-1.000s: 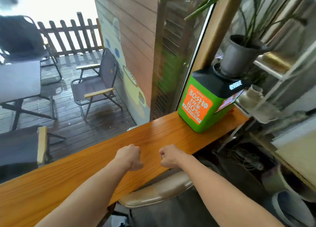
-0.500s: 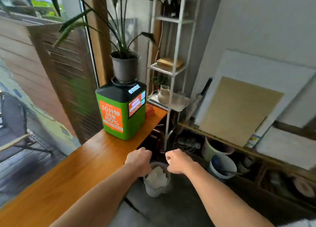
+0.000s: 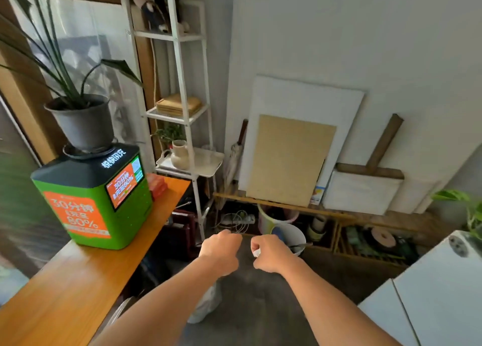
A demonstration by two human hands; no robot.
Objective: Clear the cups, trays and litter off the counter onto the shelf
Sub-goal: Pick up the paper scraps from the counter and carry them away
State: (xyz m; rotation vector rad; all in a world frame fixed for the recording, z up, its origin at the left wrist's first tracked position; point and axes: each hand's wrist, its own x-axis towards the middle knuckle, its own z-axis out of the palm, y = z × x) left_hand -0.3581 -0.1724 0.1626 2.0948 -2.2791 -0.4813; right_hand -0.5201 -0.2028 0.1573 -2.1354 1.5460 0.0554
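Both my hands hang in the air over the floor, to the right of the wooden counter (image 3: pixel 78 280). My left hand (image 3: pixel 220 251) is a closed fist with nothing visible in it. My right hand (image 3: pixel 271 253) is also closed, and a small white scrap (image 3: pixel 257 253) pokes out between its fingers. The white metal shelf (image 3: pixel 182 118) stands beyond the counter's far end. One of its levels carries a white tray (image 3: pixel 208 163) with a beige jug (image 3: pixel 180 154) on it.
A green charging box (image 3: pixel 88 202) with a potted plant (image 3: pixel 83 121) on top stands on the counter, an orange packet (image 3: pixel 156 185) behind it. Buckets (image 3: pixel 289 234), cables and a white bag (image 3: pixel 206 304) crowd the floor. Boards lean on the wall. A white cabinet (image 3: pixel 438 293) is at right.
The view has swung right, from the counter and window to the shelf corner. Both fists have left the counter top and now hover over the floor.
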